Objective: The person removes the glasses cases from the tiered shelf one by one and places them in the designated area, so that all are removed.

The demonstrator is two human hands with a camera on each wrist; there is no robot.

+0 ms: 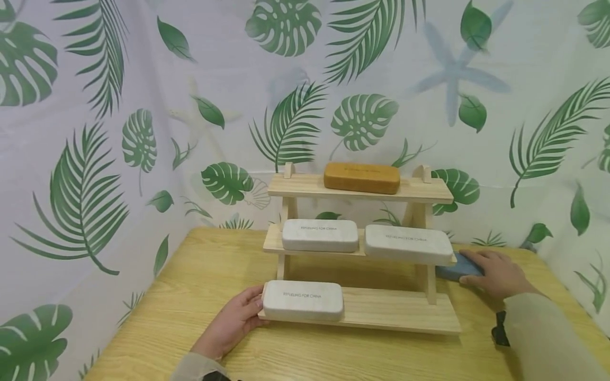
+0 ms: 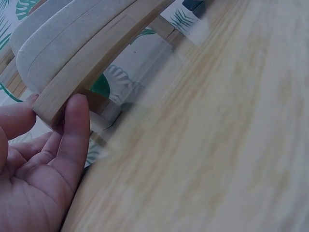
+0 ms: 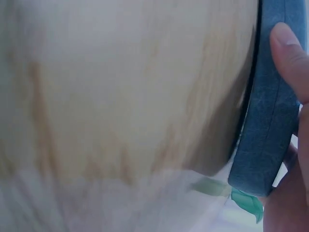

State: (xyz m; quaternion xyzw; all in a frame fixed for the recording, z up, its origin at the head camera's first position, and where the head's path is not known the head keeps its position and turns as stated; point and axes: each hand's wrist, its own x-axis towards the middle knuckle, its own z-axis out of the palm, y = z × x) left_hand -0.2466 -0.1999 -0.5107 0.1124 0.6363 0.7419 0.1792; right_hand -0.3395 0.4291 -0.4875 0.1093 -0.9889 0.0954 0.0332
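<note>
A three-tier wooden display rack (image 1: 395, 309) stands on the table. At its lower left corner my left hand (image 1: 233, 320) pinches the end of the bottom shelf (image 2: 72, 82), thumb above and a finger beneath. Right beside that thumb a white glasses case (image 1: 303, 300) lies on the bottom shelf. Behind the rack's right side my right hand (image 1: 498, 272) grips a blue glasses case (image 3: 265, 111), its thumb along the near side; the rack partly hides this case in the head view. Two more white cases, a left one (image 1: 320, 235) and a right one (image 1: 409, 244), sit on the middle shelf.
An orange-brown glasses case (image 1: 362, 178) rests on the top shelf (image 1: 295, 185). Under the rack is a wood-grain table (image 1: 190, 280). A white cloth backdrop (image 1: 157, 84) with green leaf prints hangs behind and at both sides.
</note>
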